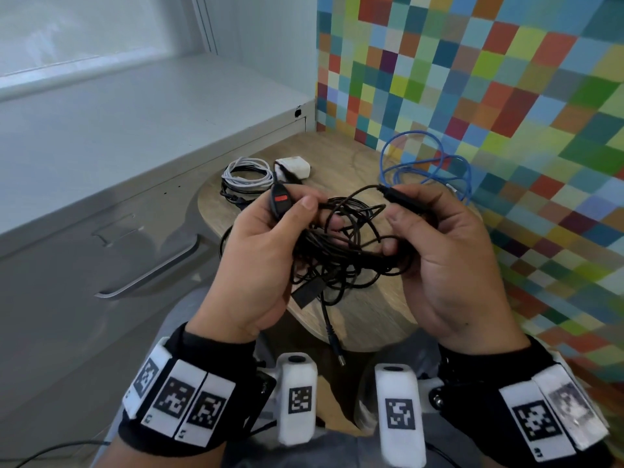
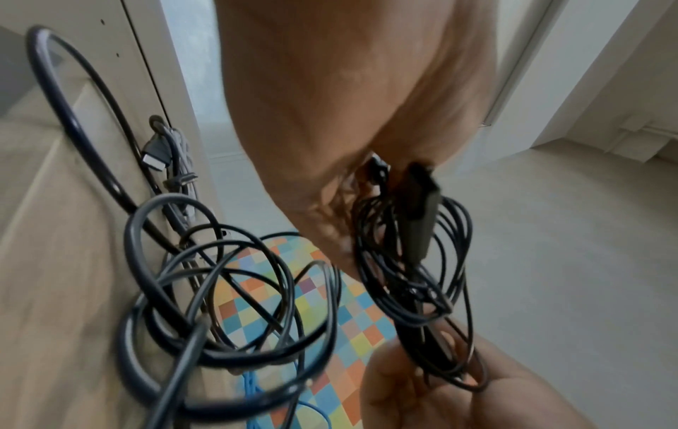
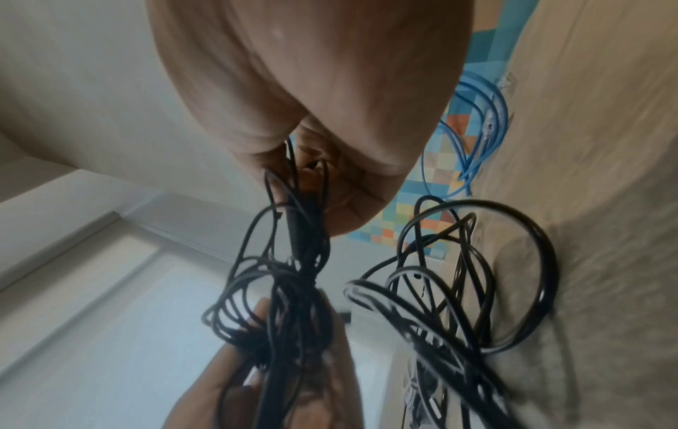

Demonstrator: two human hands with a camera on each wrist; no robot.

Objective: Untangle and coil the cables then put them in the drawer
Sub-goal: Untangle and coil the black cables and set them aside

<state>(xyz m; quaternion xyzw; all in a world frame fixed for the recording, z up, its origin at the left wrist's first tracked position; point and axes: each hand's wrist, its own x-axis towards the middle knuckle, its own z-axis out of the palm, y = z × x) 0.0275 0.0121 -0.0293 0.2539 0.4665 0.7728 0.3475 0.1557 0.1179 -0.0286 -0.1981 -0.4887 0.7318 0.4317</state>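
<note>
A tangle of thin black cable hangs between both hands above the small round wooden table. My left hand grips its inline switch with a red button and part of the bundle. Thumb and fingers of my right hand pinch a black plug end with loops of the same cable. A barrel plug dangles below the table edge. The grey drawer unit stands at the left, its front closed.
On the table lie a coiled white cable, a white power adapter and a loose blue network cable. Thicker black cables lie tangled on the table. A wall of coloured squares bounds the right side.
</note>
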